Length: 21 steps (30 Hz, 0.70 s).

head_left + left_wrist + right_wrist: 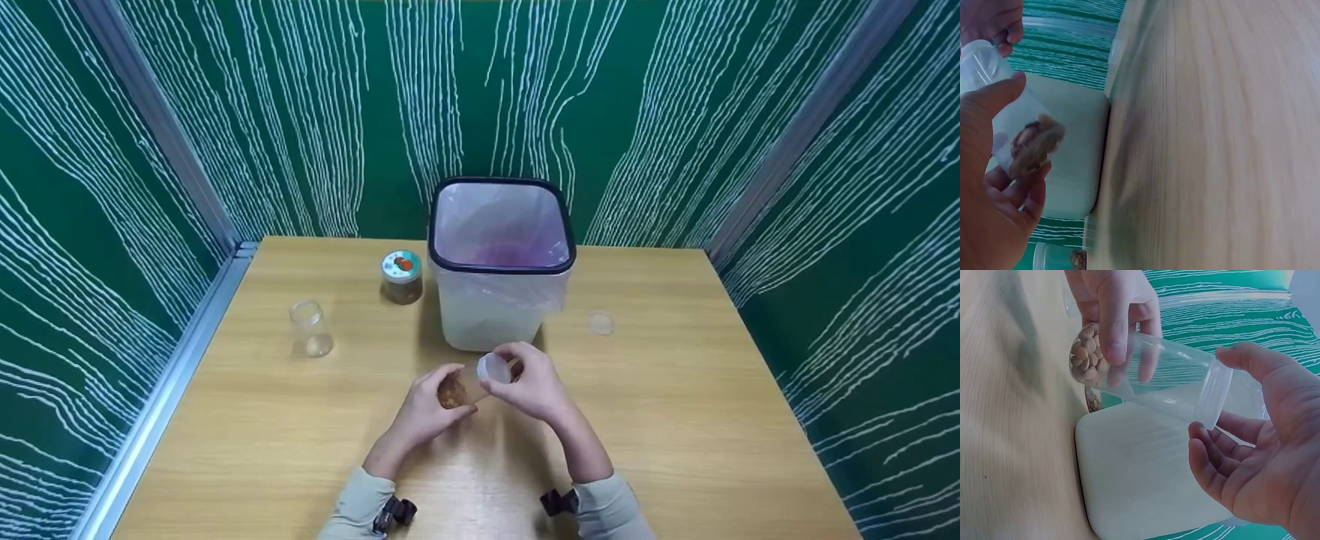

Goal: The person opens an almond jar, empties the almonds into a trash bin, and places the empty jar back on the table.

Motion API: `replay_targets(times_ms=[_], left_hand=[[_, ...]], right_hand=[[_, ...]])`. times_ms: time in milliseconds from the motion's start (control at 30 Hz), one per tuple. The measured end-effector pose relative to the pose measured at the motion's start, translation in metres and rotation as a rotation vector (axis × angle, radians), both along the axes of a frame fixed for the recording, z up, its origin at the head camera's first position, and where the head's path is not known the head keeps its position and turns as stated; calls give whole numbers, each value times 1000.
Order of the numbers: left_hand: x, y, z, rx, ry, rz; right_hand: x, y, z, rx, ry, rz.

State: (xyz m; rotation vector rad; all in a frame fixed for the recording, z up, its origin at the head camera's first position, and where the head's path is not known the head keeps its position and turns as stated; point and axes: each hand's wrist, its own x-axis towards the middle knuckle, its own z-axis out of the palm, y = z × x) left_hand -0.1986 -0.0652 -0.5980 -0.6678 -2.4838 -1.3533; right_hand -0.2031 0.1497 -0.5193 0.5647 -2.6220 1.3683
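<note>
A clear plastic jar [1154,371] is held tilted in front of the bin, with small brown pieces [1086,354] gathered at its bottom end. My left hand [431,405] grips that lower end, thumb on one side and fingers on the other. At the raised end is a translucent white lid [494,368], on the jar's mouth in the right wrist view. My right hand [532,382] holds this lid by its rim between thumb and fingers. Whether the lid is loose on the jar cannot be told.
Just behind the hands stands a white bin [491,311] with a dark rim and a plastic liner. A jar with a printed lid [402,276] sits left of it, and farther left a clear jar without a lid [311,330]. A clear disc [601,322] lies to the right.
</note>
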Motion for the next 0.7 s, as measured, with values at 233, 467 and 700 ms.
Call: replay_targets(times_ms=[233, 467, 700], left_hand=[[0, 0, -1, 33, 42, 37], [-1, 0, -2, 45, 68, 37], [3, -1, -4, 26, 12, -1]], right_hand=[[0, -1, 0, 25, -70, -84], [-1, -1, -3, -6, -53, -69], [4, 7, -9, -78, -50, 91]])
